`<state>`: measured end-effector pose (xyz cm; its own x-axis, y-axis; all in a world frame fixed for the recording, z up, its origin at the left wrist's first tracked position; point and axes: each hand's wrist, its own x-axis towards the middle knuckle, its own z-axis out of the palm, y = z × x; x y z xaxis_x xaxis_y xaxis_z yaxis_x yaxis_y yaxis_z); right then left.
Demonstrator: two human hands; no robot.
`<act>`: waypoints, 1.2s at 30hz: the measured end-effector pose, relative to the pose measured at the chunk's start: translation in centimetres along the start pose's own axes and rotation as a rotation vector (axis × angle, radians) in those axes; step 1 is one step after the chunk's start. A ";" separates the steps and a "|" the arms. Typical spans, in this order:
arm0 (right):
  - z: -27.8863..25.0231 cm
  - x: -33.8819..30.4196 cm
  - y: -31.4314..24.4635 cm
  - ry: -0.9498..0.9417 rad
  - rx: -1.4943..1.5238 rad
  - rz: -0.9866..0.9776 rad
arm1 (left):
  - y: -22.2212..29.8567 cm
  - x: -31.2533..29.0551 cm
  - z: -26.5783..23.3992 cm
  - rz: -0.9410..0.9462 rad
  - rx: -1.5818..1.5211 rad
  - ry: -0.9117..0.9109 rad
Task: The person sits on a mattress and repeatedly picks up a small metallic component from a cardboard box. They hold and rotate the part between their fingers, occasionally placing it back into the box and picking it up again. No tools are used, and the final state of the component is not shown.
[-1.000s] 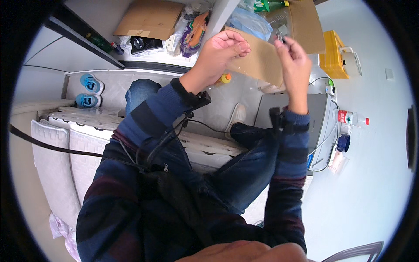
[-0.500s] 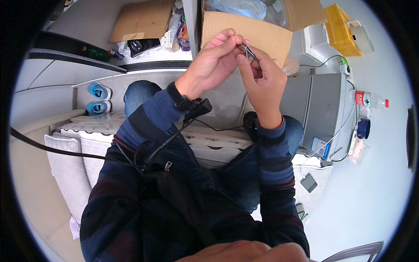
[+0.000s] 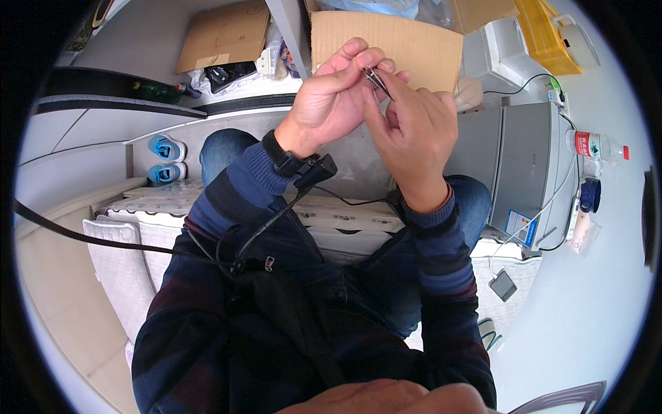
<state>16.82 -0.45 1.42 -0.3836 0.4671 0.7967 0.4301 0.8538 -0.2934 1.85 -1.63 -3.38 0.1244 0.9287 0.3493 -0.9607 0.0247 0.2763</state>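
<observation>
A pale quilted mattress (image 3: 518, 268) spreads behind and beside the person's bent, denim-clad legs. To the right stands a grey two-door cabinet (image 3: 525, 155), and beyond the knees an open cardboard box (image 3: 431, 58) holds bluish and clear plastic. Near that box, at the upper right, is a yellow crate (image 3: 541, 41); at the upper left, a brown cardboard piece (image 3: 224, 34) sits inside a shelf compartment. A pair of blue shoes (image 3: 167, 148) with pale soles rests on the floor at left. A clear bottle (image 3: 605, 148) with a red label and cap is beside the cabinet, toward the wall.

The hands meet in front of the cardboard box. The right hand (image 3: 417, 127) pinches a small metal clipper between thumb and fingers. The left hand (image 3: 332, 102) turns its palm inward, fingers curled and thumb near them; whether it also grips the metal is impossible to tell. A dark phone-like device (image 3: 503, 285) with a white cable lies on the mattress. The clipper (image 3: 376, 81) sits between the two hands, at the left fingertips.
</observation>
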 end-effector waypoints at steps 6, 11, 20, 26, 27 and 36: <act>-0.1 0.1 -0.4 -0.010 -0.014 0.003 | -0.1 -0.1 -0.2 0.030 -0.007 -0.050; 0.0 0.4 -0.7 -0.001 -0.016 -0.014 | 0.0 0.0 -0.1 0.054 -0.017 -0.080; -0.1 0.5 -0.9 0.012 -0.032 -0.028 | 0.0 -0.2 -0.1 0.069 -0.018 -0.067; -0.4 0.4 -1.0 0.005 -0.039 -0.010 | 0.0 -0.2 -0.4 0.072 0.019 -0.063; -0.4 0.5 -1.0 0.003 -0.047 -0.008 | 0.0 -0.2 -0.4 0.071 0.030 -0.057; -0.5 0.4 -0.9 -0.005 -0.057 0.000 | 0.2 0.0 -0.5 0.086 0.121 -0.013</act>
<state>16.65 -1.15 2.30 -0.3873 0.4685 0.7940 0.4758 0.8393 -0.2632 1.50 -1.47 -3.76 0.0464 0.9205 0.3880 -0.9311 -0.1008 0.3506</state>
